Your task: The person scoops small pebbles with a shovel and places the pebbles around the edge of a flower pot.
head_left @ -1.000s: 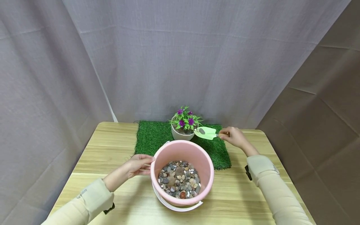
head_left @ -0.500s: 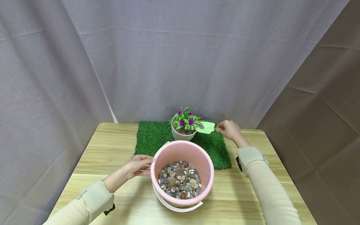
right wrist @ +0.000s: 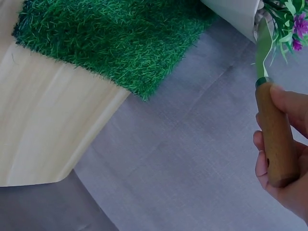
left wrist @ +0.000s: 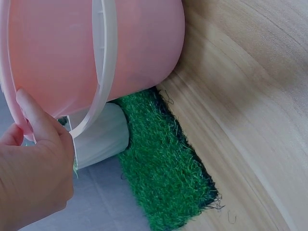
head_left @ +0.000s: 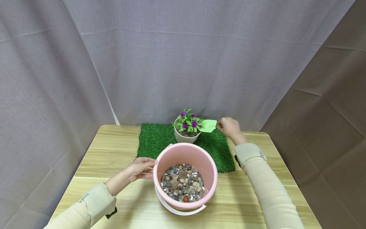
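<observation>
A pink bucket stands in the middle of the head view, with many pebbles covering its bottom. My left hand pinches its left rim between thumb and fingers. In my right hand is a garden trowel with a pale green blade. Its wooden handle shows in the right wrist view, gripped by curled fingers. The blade is tilted, tip down, right at the rim of a white flowerpot that holds a leafy plant with purple flowers.
Green artificial turf lies under the flowerpot, behind the bucket. The bucket's white handle hangs down at the front. A wooden table carries everything, and grey curtain cloth rises behind its far edge.
My right hand has moved left and away from me, tipping the trowel toward the flowerpot. The grey pebble slid down the blade and no longer shows on it. My left hand and the bucket stay put.
</observation>
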{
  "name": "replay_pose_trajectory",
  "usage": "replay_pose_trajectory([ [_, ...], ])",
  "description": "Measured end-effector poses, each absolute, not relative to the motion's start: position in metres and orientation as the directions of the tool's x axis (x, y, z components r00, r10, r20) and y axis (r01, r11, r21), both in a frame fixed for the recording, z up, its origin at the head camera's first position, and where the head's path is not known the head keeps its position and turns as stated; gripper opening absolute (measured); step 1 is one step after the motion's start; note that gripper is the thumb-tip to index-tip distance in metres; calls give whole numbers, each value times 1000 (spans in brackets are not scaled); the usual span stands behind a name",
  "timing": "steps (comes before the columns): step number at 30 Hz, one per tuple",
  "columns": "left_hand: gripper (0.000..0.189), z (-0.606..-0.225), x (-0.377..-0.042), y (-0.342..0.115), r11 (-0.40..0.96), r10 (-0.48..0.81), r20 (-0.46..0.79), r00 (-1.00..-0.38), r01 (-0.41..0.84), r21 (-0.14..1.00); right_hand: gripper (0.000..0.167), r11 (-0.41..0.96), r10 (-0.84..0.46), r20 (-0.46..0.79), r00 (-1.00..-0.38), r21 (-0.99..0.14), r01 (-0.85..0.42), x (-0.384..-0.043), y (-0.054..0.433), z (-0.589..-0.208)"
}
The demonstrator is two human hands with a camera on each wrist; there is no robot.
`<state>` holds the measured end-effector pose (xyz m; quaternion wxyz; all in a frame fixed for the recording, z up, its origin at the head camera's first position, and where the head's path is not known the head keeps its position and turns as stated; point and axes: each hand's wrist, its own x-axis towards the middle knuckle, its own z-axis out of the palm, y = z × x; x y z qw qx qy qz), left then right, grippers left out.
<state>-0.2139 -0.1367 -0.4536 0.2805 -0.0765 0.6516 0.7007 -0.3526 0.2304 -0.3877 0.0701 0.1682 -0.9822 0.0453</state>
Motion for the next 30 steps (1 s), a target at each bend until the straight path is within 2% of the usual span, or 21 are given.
replay_pose_trajectory([
  [15, 27, -452, -213, -136, 14, 288, -474, -832, -491, 871, 10, 934, -332, 149, -932, -86, -346, -346, 238, -384],
  [30, 29, -453, -213, -136, 4, 293, -472, -831, -493, 870, 16, 900, -406, 163, -899, -95, -424, -322, 258, -380],
])
